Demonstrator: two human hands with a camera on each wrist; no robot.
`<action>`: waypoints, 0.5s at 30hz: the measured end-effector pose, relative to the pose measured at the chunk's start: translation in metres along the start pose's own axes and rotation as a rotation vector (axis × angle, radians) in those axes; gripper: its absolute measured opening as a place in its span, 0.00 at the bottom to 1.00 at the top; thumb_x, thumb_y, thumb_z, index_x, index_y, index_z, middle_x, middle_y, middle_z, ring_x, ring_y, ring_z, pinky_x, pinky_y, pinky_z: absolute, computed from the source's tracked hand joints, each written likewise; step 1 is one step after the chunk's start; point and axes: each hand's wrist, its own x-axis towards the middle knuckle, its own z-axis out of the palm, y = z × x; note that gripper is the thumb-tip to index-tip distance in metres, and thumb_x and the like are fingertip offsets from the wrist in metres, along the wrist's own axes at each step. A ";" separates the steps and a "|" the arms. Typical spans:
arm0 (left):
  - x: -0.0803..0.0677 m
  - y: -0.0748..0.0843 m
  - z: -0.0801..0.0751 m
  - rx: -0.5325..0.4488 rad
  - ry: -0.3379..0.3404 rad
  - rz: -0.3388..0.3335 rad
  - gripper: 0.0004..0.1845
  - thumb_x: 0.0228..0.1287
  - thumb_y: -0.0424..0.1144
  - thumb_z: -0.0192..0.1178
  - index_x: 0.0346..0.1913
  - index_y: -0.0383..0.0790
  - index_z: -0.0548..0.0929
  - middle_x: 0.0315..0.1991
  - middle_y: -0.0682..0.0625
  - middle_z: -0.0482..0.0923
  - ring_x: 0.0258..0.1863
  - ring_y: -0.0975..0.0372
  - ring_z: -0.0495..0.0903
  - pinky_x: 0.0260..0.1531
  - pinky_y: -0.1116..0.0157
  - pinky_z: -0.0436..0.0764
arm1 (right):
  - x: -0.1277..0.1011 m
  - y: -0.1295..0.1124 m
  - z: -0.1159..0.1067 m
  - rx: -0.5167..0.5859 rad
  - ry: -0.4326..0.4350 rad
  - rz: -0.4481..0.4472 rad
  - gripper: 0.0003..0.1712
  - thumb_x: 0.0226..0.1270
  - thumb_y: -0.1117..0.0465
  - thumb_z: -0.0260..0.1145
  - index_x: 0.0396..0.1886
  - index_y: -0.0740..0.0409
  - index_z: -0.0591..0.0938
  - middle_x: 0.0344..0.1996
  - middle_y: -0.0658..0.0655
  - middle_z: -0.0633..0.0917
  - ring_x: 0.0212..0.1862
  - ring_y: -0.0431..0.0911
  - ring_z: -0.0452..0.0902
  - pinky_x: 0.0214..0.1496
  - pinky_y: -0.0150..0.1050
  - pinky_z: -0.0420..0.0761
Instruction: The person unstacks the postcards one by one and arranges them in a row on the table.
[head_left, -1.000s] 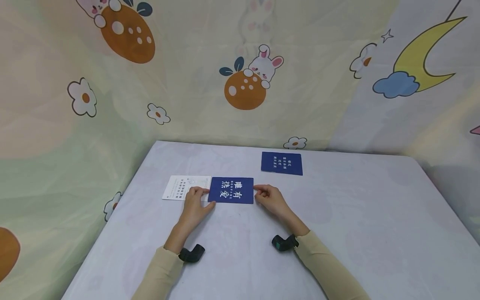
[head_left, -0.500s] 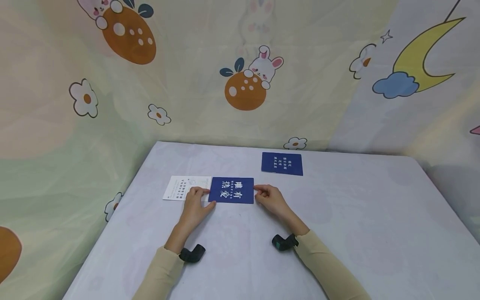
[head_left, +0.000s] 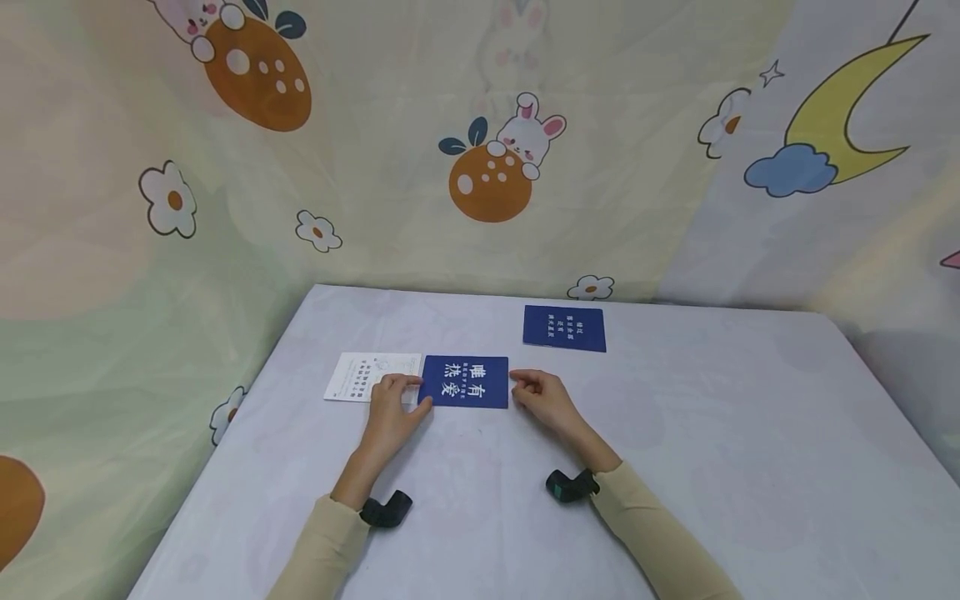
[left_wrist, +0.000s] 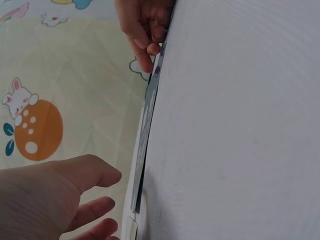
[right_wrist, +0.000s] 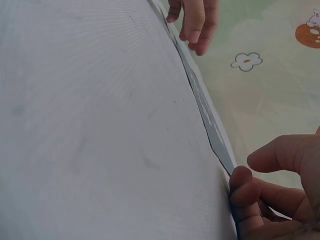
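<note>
In the head view a blue card (head_left: pixel 463 382) with white characters lies flat on the white table. Its left end meets a white printed card (head_left: pixel 360 377), partly covered by my left hand (head_left: pixel 392 417). That hand has thumb and fingers spread, with the fingertips at the blue card's left end and lower left corner. At the right edge of the blue card are the fingertips of my right hand (head_left: pixel 546 400). The right wrist view shows this hand's thumb and fingers (right_wrist: pixel 275 152) bent and apart. Both wrist views catch the cards nearly edge-on.
A second blue card (head_left: pixel 564 327) with white characters lies farther back, right of centre. Behind the table (head_left: pixel 720 417) hangs a cloth (head_left: pixel 375 100) printed with rabbits, oranges and flowers. Each wrist wears a black camera (head_left: pixel 386 508).
</note>
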 end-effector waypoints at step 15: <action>0.006 0.014 0.008 -0.112 -0.035 0.032 0.20 0.61 0.35 0.66 0.55 0.34 0.79 0.56 0.39 0.71 0.55 0.49 0.72 0.58 0.52 0.73 | 0.002 0.007 -0.017 0.158 0.044 0.042 0.16 0.67 0.70 0.60 0.54 0.69 0.80 0.32 0.57 0.80 0.27 0.41 0.73 0.27 0.29 0.74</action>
